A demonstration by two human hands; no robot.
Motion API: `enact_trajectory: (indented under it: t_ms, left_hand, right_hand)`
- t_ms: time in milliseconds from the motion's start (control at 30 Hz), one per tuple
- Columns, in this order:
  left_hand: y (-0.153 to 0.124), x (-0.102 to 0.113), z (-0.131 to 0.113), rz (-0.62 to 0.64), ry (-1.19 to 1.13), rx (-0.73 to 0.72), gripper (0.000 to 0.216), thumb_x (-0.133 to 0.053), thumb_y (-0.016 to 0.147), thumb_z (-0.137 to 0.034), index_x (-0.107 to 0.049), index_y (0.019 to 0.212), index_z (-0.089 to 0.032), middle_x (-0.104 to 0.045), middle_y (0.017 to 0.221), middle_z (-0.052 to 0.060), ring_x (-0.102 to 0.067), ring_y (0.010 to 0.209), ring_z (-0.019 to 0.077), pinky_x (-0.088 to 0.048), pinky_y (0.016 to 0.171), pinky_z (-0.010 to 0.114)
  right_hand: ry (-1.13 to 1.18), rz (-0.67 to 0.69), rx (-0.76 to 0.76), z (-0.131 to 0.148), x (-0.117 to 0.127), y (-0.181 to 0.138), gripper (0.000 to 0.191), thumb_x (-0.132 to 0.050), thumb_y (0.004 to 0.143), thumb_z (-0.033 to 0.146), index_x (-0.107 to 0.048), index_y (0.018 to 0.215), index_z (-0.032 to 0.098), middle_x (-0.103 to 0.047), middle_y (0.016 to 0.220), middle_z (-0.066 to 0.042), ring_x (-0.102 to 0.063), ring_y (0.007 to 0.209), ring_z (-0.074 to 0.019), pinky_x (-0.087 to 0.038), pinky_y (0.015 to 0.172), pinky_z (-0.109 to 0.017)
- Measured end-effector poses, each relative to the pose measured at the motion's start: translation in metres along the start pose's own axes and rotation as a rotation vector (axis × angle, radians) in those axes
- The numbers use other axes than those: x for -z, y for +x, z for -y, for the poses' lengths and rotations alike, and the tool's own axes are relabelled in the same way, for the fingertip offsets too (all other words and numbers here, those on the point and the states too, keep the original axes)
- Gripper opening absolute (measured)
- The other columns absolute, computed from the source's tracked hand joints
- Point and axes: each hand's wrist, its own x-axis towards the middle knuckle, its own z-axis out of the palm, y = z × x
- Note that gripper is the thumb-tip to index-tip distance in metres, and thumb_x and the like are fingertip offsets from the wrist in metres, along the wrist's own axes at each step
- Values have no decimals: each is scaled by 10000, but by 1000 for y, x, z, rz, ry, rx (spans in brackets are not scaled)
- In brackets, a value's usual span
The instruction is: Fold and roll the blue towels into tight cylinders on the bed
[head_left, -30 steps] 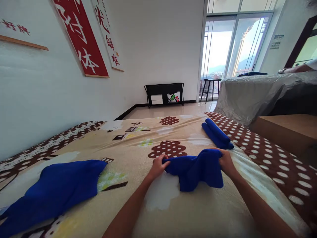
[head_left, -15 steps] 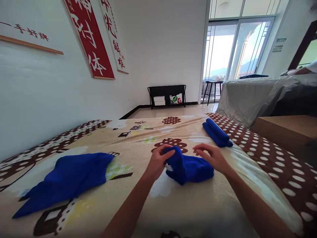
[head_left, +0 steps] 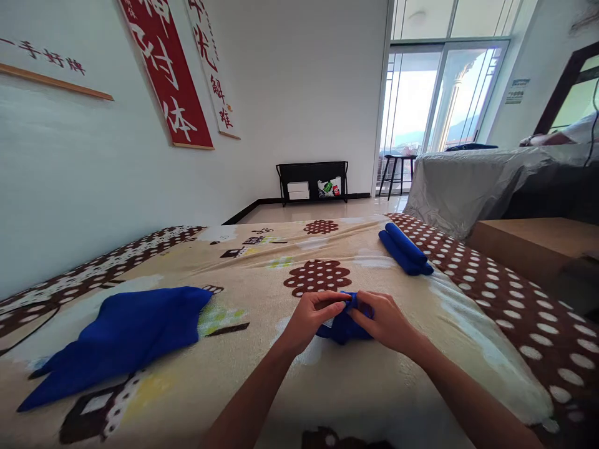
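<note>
A bunched blue cloth (head_left: 345, 332) with a white label lies on the patterned blanket (head_left: 262, 274) in front of me. My left hand (head_left: 314, 318) pinches its upper edge between thumb and fingers. Close beside it, my right hand (head_left: 387, 321) grips the same edge, and the fingertips of both hands nearly meet. Much of the cloth is hidden behind the right hand. To the left, another blue cloth (head_left: 140, 330) is spread out with uneven corners. Rolled blue cloth (head_left: 405, 248) rests farther back on the right.
A cardboard box (head_left: 533, 249) stands beside the bed on the right. Behind it is a large piece of furniture under a plastic cover (head_left: 449, 187), with part of a person at its far end. A black rack (head_left: 312, 178) and a stool (head_left: 397, 171) stand at the back.
My right hand has moved left and taken hold of the cloth's edge near my left hand. The cloth is now more gathered up. The view has shifted slightly.
</note>
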Motion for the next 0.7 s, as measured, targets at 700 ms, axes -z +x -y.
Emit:
enact_trajectory:
  t_ms: [700]
  left_hand:
    - [-17,0,4,-51,-15,-32,322,-841,696,-349,-619,834,-162,-595,849,12,-565,817,147,-443,716,231]
  right_hand:
    - [46,148,55,14,-9,3,412,-555,924,610,-623,919,204,-635,790,-7,-539,702,-139,-334,639,-253]
